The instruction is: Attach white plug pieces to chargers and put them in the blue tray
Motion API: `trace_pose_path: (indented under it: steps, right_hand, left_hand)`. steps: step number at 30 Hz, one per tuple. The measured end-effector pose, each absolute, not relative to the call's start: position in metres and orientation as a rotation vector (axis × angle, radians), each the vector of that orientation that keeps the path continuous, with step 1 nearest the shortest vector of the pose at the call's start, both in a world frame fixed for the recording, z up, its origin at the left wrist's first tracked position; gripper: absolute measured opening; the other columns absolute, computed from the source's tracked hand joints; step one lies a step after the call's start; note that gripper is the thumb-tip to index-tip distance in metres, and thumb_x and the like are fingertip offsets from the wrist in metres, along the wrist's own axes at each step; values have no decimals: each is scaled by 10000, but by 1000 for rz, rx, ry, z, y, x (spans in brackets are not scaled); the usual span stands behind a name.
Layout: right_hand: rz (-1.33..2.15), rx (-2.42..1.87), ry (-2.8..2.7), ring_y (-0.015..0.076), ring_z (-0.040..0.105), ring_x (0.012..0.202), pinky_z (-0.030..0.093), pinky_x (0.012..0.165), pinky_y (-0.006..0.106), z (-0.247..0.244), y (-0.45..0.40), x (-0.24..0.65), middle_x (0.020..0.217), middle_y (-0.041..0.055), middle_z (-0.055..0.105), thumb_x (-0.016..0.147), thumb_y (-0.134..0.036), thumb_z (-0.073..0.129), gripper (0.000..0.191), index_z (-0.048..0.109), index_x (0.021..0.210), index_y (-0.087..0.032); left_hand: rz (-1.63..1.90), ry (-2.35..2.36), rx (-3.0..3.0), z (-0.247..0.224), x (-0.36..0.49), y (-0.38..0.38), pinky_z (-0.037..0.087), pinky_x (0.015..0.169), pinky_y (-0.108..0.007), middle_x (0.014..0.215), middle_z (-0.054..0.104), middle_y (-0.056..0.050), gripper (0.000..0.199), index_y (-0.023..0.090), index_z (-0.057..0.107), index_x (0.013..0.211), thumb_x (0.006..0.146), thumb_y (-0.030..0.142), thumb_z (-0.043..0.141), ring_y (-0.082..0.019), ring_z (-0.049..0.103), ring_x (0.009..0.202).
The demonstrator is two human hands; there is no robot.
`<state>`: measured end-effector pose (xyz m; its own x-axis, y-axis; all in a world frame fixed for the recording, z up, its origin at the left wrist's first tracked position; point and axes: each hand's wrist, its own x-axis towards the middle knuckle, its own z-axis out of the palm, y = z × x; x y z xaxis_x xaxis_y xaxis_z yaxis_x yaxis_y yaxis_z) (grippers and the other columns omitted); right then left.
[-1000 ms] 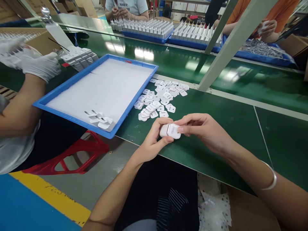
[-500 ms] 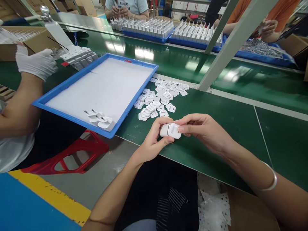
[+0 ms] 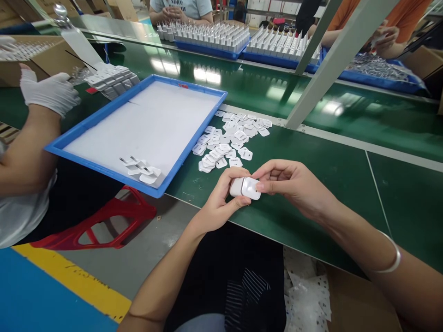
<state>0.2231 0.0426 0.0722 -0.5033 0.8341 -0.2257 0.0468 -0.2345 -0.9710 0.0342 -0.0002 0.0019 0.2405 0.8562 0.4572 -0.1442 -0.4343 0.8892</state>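
My left hand [image 3: 221,198] is closed round a small white charger casing [image 3: 240,186] with rounded edges and a dark seam across it. Its thumb lies along the near side and the fingers go round the far side. My right hand [image 3: 289,184] pinches the right end of the same casing between thumb and fingers, near a small dark slot. The casing is held just above the green bench. Beyond my left hand lies a loose pile of flat white cover plates [image 3: 221,146], many with a slot and some with print.
Left of the pile is a blue-rimmed tray [image 3: 187,163] with a few white plug parts [image 3: 141,170] in its near corner. A co-worker's gloved hand [image 3: 48,92] is at the far left. A slanted metal post [image 3: 328,69] rises beyond the bench. Filled blue trays [image 3: 211,44] stand opposite.
Both my hands keep their hold; the casing has tilted slightly, and its printed face now shows a bright glare. The gloved co-worker's hand has shifted slightly left.
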Motion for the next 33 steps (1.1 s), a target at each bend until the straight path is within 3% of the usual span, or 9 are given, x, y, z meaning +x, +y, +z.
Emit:
trace_pose_path:
  steps: [15,25,33]
  right_hand:
    - [1766,-1162,-1472,138,555,659,422,619,291,75,44,222,744,24,710,628,-325,900,190,799,755,-227]
    - [1703,-1115,-1472,177,668,736,529,726,320,79,36,220,782,28,746,636,-335,913,206,786,757,-225]
    - [1579,-1073,-1537,148,601,680,492,635,281,76,32,214,734,17,682,671,-316,902,217,746,768,-202]
  left_hand:
    - [1342,683,1591,2,34,0,435,816,-315,1109,534,-76,304,254,552,1194,932,383,634,-195,509,951]
    - [1332,643,1534,0,34,0,436,822,-300,1119,526,-74,300,248,547,1189,926,350,649,-190,512,980]
    - [1354,643,1490,-1,34,0,437,854,-291,1132,530,-66,300,247,553,1186,919,327,664,-184,518,1018]
